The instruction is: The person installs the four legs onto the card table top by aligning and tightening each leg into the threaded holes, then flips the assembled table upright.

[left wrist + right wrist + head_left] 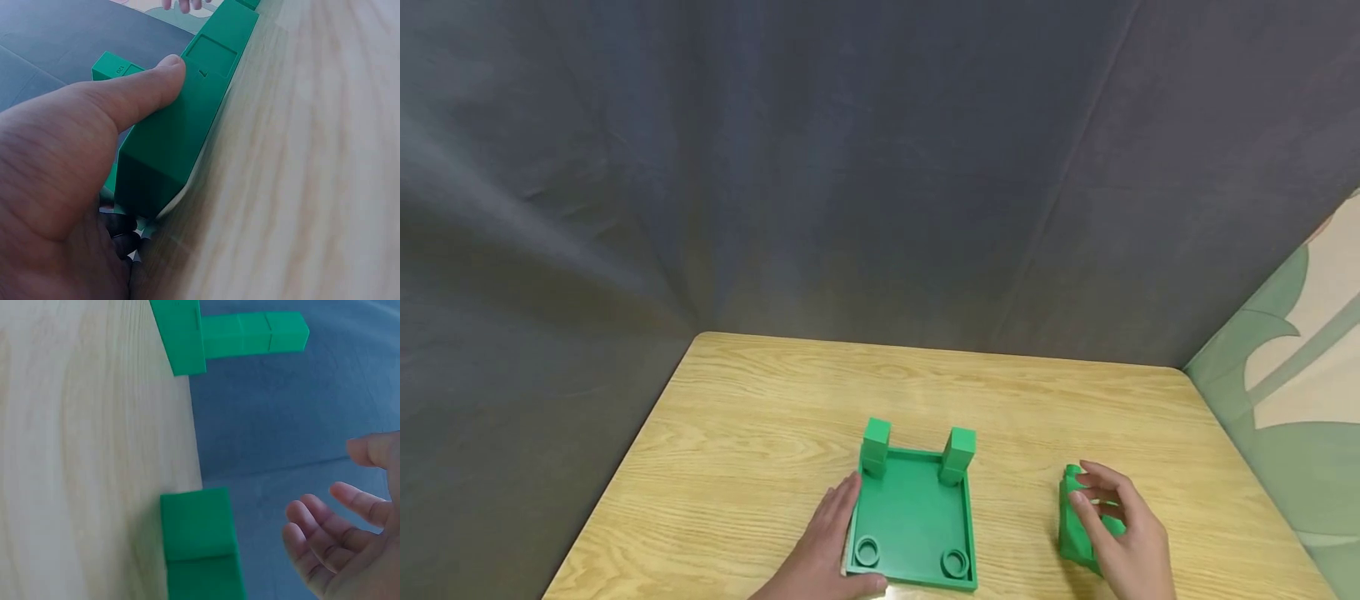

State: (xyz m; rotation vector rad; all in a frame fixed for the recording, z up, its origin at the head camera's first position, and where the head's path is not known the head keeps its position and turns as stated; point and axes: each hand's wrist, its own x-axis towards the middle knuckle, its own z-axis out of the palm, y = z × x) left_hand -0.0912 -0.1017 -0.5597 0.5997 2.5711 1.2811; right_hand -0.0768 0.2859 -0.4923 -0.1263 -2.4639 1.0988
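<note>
A green square base (913, 517) lies upside down on the wooden table (737, 417). Two green legs (876, 446) stand up at its far corners and two round sockets (867, 550) show at its near corners. My left hand (827, 542) rests along the base's left edge with straight fingers. In the left wrist view the thumb (125, 94) presses on the base's side (181, 125). My right hand (1123, 525) hovers with spread fingers over loose green leg pieces (1075, 533). In the right wrist view the hand (337, 544) is apart from the piece (197, 537).
A dark grey curtain (850, 167) closes off the back and left of the table. A green and cream patterned surface (1285, 400) rises at the right. Bare wood lies behind the base and to its left.
</note>
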